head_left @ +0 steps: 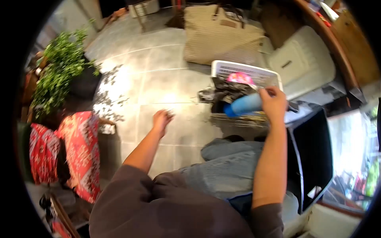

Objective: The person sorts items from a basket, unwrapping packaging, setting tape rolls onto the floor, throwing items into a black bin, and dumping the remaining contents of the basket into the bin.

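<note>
My right hand [273, 104] is closed around one end of a light blue bottle [247, 104] with a darker blue cap. The bottle lies nearly level, cap to the left, over a white plastic basket [246, 66]. Inside the basket are crumpled dark plastic [230, 89] and a bright pink item [240, 78]. Away from the basket, above the tiled floor, my left hand [162, 119] has its fingers curled together. Whatever may be in those fingers is too small and blurred to name.
Behind the basket stands a large woven beige bag [220, 35]. A pale plastic lid or panel [303, 59] leans at the right, above a black open box [311, 158]. On the left are a leafy plant [59, 71] and red patterned fabric [81, 150].
</note>
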The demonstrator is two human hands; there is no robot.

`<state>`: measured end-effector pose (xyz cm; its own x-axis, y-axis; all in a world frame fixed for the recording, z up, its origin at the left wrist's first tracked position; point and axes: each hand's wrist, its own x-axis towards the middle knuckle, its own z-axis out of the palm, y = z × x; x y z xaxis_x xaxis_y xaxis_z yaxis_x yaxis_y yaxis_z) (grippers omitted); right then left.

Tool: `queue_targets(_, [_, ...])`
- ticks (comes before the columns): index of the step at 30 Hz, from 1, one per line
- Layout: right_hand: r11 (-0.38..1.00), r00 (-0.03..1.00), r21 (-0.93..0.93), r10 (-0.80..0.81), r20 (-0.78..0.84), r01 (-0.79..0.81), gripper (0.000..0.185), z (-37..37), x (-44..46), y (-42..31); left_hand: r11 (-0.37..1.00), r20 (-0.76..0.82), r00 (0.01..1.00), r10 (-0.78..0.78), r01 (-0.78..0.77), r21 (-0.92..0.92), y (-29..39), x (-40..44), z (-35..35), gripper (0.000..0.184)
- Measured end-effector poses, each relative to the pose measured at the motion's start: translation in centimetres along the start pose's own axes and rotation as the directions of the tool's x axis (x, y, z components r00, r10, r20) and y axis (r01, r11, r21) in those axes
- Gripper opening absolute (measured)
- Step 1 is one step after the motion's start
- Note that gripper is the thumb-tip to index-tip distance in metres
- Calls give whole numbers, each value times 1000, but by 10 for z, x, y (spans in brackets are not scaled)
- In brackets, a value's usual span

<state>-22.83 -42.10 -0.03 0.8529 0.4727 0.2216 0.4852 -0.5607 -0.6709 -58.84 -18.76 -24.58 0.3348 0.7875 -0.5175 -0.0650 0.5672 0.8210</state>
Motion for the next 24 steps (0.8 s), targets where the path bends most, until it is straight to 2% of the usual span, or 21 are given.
queue_targets(1, [1000,999,1,18,-33,-18,34,1,0,-4,996,-66,998,16,-10,91,-13,-10,-16,27])
queue_targets(2, [998,1000,67,21,-15,-20,34,1,-1,-11,872,-273,959,-71,192,450,-15,-16,-21,48])
queue_targets(3, [990,1000,137,7,20,-10,34,2,-1,-19,658,-298,951,77,176,732,-48,2,-44,74])
queue_targets(4, [990,1000,143,-22,18,20,35,-2,-5,-31,686,-169,974,153,18,728,-41,-9,-22,78])
queue_targets(6, [974,990,207,-107,95,86,30,0,-7,-32,699,73,947,312,-281,657,-16,-48,24,86])
queue_targets(8, [975,986,195,-129,105,107,30,1,-18,-30,651,340,826,449,-563,508,43,-91,91,94])
queue_targets(10, [971,978,182,-174,110,153,31,-4,-23,-34,352,568,537,623,-842,409,81,-112,142,95])
queue_targets(12, [965,967,169,-224,124,202,31,-12,-35,-38,48,740,458,493,-863,502,105,-127,183,92])
queue_targets(13, [958,968,209,-223,111,197,30,-13,-41,-37,-25,757,397,519,-878,478,100,-120,198,86])
queue_targets(16, [931,941,201,-326,89,304,30,-17,-48,-29,114,809,545,222,-838,533,91,-96,225,86])
queue_targets(17, [925,935,194,-347,75,328,30,-20,-49,-27,215,768,490,412,-871,441,77,-93,230,65])
queue_targets(20, [892,890,201,-436,138,406,29,-25,-49,-7,302,721,607,333,-793,529,62,-62,241,41])
queue_targets(21, [871,867,179,-481,131,457,28,-28,-51,-8,305,689,586,426,-810,500,64,-65,247,27])
queue_targets(24, [914,921,222,-372,120,340,25,-49,-56,-18,150,645,633,429,-754,640,56,-45,267,29])
